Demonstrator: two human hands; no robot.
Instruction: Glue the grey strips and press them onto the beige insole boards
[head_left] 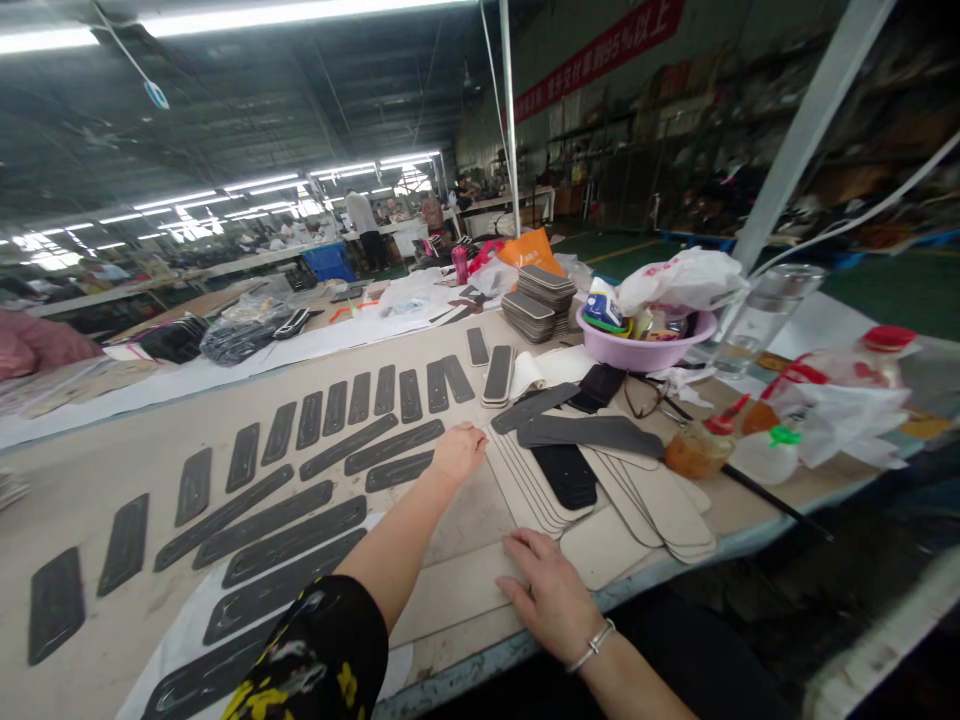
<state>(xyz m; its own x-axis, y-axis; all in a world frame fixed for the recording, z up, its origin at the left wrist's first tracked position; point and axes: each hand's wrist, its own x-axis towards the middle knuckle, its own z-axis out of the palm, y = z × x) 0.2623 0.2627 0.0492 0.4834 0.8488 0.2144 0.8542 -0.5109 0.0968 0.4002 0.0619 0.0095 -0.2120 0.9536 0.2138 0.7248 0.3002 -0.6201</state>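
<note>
My left hand (459,450) reaches out over the worktable (112,460), fingers curled down between the end of a long dark strip (394,445) and the far corner of a fanned stack of beige insole-like pieces (525,490). Whether it pinches anything is hidden by the back of the hand. My right hand (551,590), with a bracelet on the wrist, lies flat and spread near the table's front edge, fingertips touching a beige piece (600,550). A black piece (570,475) lies on top of the beige stack. Long grey pieces (592,435) lie just beyond it.
Rows of short dark pads (360,398) and long dark strips (277,545) cover the table's left. To the right stand a pink basin (645,355), two glue bottles (697,445), eyeglasses (645,395), a clear cup (757,320) and a pad stack (536,300). People work at far tables.
</note>
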